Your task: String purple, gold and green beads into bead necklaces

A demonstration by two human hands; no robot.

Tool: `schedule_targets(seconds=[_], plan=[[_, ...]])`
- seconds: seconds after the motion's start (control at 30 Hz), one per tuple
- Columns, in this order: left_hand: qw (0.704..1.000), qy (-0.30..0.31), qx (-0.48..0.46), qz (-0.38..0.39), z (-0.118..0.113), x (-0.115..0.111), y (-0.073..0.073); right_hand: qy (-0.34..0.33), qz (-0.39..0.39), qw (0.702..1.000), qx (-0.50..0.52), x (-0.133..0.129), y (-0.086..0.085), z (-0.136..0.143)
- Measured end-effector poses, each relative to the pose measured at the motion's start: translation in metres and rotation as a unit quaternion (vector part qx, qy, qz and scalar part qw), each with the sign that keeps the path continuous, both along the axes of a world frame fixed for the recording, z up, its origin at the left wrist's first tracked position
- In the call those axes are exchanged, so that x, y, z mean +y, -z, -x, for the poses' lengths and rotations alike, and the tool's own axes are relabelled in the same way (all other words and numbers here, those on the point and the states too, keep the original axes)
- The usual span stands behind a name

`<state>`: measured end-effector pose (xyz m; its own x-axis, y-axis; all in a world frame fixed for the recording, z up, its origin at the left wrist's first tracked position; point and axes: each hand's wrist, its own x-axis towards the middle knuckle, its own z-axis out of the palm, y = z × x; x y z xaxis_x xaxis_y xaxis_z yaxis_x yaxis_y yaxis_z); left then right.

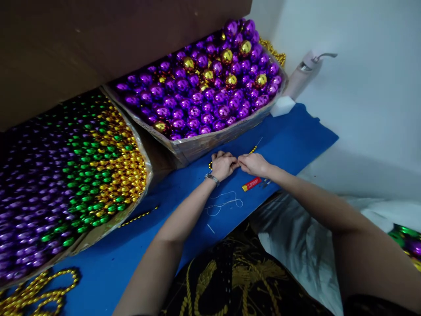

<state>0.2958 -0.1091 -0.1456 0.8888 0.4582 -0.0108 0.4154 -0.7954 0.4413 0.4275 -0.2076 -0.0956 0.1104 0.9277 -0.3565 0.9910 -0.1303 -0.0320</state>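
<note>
My left hand, with a watch or bracelet at the wrist, is closed in a pinch. Its fingertips meet those of my right hand, pinched as well, over the blue cloth. A string of gold beads with a pale thread end shows beyond the right hand, and more gold beads peek out beside the left. The part between my fingers is hidden. Close by lie a red and yellow packet, loose white thread and a short white stick-like piece.
Two cardboard boxes border the cloth: one holds big purple and gold beads, the other purple, green and gold bead strands. Gold necklaces lie front left. A pinkish bottle stands by the wall.
</note>
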Motion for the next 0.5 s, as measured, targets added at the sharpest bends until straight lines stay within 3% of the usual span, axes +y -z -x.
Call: schedule_targets(seconds=[0.13, 0.27, 0.4, 0.5], plan=[[0.999, 0.015, -0.01, -0.033, -0.003, -0.007, 0.002, -0.008, 0.018, 1.0, -0.015, -0.005, -0.01, 0.003], [0.998, 0.005, -0.012, -0.054, -0.005, -0.013, 0.002, -0.01, 0.032, 0.999, -0.025, -0.024, -0.031, -0.002], [0.997, -0.029, -0.003, -0.065, -0.004, -0.017, 0.001, -0.019, 0.106, 0.994, 0.011, -0.072, -0.048, -0.024], [0.997, -0.03, -0.017, -0.067, 0.0, -0.021, -0.004, 0.052, 0.153, 0.987, 0.006, -0.115, -0.044, -0.039]])
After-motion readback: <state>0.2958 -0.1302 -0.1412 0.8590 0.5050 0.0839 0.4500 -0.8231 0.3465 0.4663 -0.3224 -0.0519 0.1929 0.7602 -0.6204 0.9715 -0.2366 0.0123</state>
